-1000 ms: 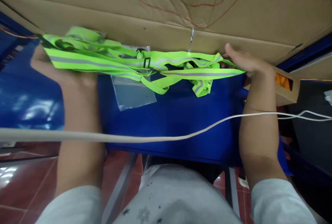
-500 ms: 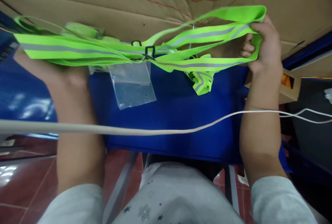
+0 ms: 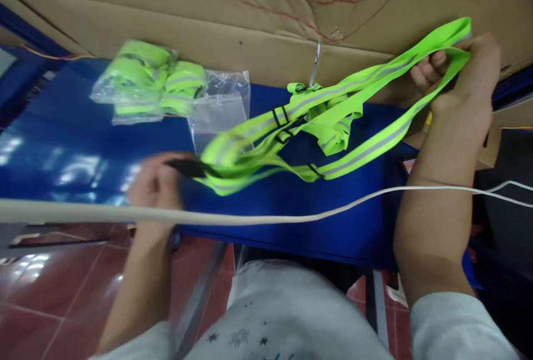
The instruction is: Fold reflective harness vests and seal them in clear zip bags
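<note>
A neon green strap harness [image 3: 366, 154] with grey stripes and black buckles stretches between my hands above the blue table. My left hand [image 3: 156, 182], blurred, is closed on a black end piece of it at the left. At the upper right, the looped end hangs around my right hand [image 3: 466, 76], whose fingers are curled around the straps. Behind the harness a bundle of the same green strap [image 3: 335, 132] lies on the table. Clear bags with folded green straps [image 3: 141, 74] rest at the back left, beside an empty clear bag [image 3: 219, 113].
A white cable [image 3: 291, 219] crosses the view in front of my forearms. The blue table [image 3: 266, 243] meets a brown cardboard wall [image 3: 200, 26] at the back. A cardboard box [image 3: 491, 143] stands partly behind my right forearm.
My left hand has moved down and to the right and now grips the black piece. My right hand has moved right with the loop. The harness now slants, and the bagged straps show.
</note>
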Demonstrator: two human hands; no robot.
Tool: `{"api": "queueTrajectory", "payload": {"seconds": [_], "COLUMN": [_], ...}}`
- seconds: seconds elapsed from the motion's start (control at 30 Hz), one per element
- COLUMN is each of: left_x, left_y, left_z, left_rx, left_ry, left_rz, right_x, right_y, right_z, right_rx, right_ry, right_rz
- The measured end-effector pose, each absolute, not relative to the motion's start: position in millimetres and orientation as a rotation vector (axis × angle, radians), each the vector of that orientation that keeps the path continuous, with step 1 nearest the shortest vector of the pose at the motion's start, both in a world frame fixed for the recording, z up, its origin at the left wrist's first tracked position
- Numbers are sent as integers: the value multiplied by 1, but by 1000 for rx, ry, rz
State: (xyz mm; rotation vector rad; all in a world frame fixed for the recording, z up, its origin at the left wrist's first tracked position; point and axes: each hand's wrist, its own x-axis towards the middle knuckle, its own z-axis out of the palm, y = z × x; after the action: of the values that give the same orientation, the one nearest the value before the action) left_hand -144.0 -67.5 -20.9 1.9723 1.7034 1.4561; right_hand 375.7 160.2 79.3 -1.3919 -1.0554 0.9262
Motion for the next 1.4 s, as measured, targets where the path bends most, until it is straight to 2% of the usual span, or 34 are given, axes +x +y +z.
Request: {"api": "queueTrajectory", "payload": {"seconds": [0.07,0.13,0.3,0.4,0.47,0.53,0.63,0.7,0.8,1.0,1.17,1.3,1.4], "left_x": [-121,-99,-67,-52,-42,-34,-25,-19,-7,14,22,31,34], "left_y": [-102,-128,-146,-131,-118,-105,-86,-74,-58,-31,-17,-18,-22], "left_z": [-20,-18,-13,-6,2,8,15,20,32,51,30,3,-9], "left_rx": [2190,2323,2416,2241,2100,1955,1795,1763,1796,1572,1581,1465,1323], "left_ry": [1443,1223,1206,1284,1350,1447,1503,1459,1338,853,702,832,868], "left_rz": [1132,926,995,1082,1101,1117,1148,1166,1154,973,901,954,947], "right_x": [370,362,321,277,248,225,210,211,217,233,237,236,236], "right_y": [163,166,142,106,78,48,3,-23,-48,-41,-31,-35,-43], "right_z": [77,73,65,64,63,59,52,48,44,35,25,16,17], "right_rx": [-1506,-1675,-1761,-1502,-1340,-1214,-1041,-1072,-1159,-1241,-1215,-1237,-1338], "right_ry": [-1009,-1053,-1402,-1653,-1808,-2090,-2357,-2389,-2274,-1696,-1467,-1473,-1700], "right_rz": [788,462,-243,-467,-424,-237,276,620,876,1047,1206,1142,900]}}
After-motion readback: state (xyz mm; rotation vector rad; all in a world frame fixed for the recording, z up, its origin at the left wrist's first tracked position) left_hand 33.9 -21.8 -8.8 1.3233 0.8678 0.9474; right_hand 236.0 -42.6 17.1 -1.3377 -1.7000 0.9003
